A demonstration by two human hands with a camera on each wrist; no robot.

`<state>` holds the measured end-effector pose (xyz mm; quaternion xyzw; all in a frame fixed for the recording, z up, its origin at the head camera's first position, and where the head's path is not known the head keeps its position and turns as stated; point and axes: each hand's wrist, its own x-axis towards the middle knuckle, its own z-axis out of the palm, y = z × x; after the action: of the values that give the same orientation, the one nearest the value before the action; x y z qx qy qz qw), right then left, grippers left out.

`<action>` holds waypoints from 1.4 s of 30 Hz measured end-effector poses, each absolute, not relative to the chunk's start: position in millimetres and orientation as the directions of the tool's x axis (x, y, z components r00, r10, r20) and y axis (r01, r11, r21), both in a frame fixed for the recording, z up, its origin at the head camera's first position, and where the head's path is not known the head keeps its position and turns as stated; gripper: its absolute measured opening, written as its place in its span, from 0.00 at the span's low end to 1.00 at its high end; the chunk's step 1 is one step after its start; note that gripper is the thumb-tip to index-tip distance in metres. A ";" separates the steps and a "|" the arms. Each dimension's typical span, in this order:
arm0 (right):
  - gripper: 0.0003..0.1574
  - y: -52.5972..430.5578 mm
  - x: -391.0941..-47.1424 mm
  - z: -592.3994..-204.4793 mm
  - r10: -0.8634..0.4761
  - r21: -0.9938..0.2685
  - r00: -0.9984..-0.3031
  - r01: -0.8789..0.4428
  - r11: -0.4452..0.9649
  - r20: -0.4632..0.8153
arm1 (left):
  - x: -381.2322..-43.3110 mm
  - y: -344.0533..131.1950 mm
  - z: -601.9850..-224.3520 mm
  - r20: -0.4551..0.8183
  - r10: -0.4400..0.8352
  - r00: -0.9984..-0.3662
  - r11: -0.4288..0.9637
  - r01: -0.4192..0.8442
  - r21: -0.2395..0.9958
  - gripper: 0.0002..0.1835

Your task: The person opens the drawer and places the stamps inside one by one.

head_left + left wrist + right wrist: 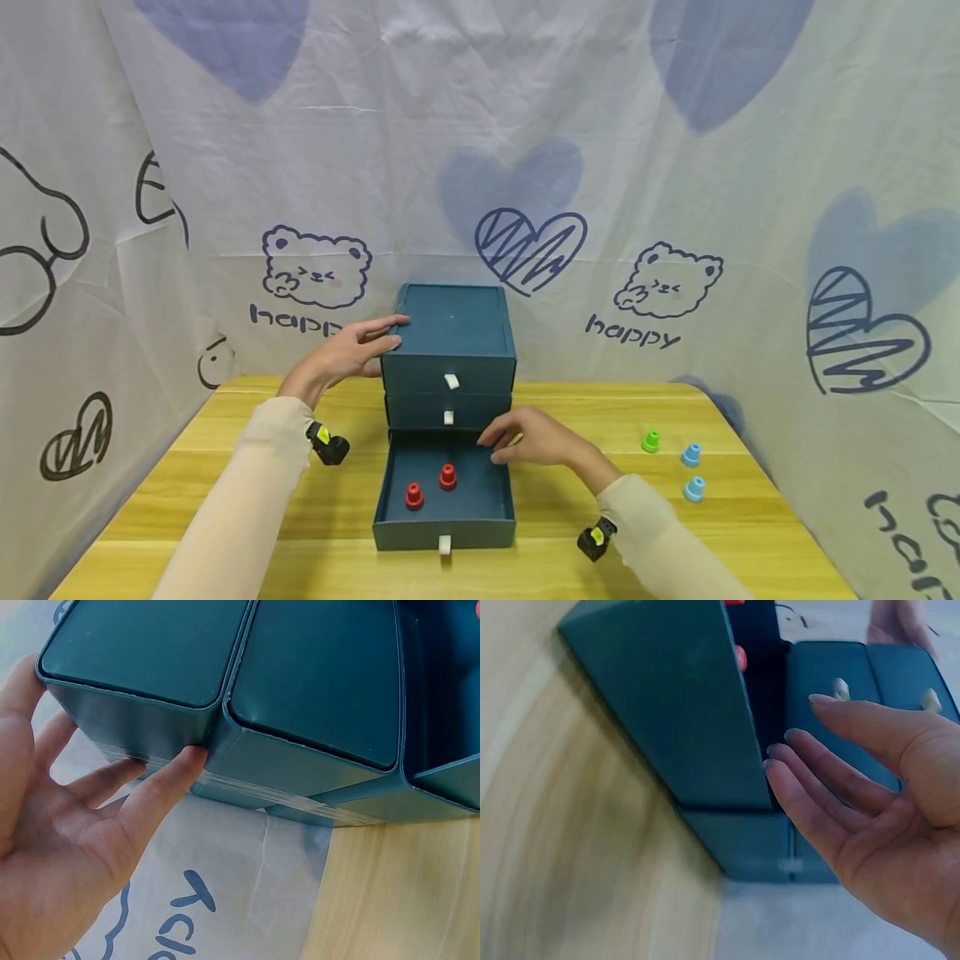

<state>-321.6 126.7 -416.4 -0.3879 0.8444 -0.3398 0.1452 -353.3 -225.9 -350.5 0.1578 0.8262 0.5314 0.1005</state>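
Note:
A dark teal three-drawer box (450,321) stands on the table, its bottom drawer (480,500) pulled out. Inside that drawer are two small red cone-shaped pieces (447,477), both upright. My left hand (341,358) rests against the upper left side of the box, fingers spread; in the left wrist view its fingertips (193,756) touch the side wall. Nothing is in my right hand (536,437), which hovers at the drawer's right rear corner with loosely bent fingers. In the right wrist view its fingertips (774,766) are right at the drawer's edge.
At the right of the wooden table (600,517) stand a green cone-shaped piece (651,442) and two light blue ones (693,489). White tabs (451,381) stick out from the drawer fronts. A printed cloth (420,167) hangs behind and along both sides.

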 end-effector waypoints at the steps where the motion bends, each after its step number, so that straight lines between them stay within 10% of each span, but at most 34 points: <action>1: 0.17 131.5 -321.1 -414.1 -0.749 -0.687 -0.662 -0.555 0.469 0.023 | -353.0 -226.0 -350.4 0.002 0.367 -0.930 0.385 0.154 0.910 0.33; 42: 0.18 317.4 -348.3 -428.5 -0.296 -0.618 -0.951 -0.283 0.733 0.085 | -354.5 -226.0 -351.0 -0.008 0.372 -0.928 0.378 0.144 0.914 0.33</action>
<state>-348.3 317.4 -428.5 -0.1554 0.9309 -0.3305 0.0098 -354.5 -226.0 -351.0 0.1565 0.8233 0.5350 0.1067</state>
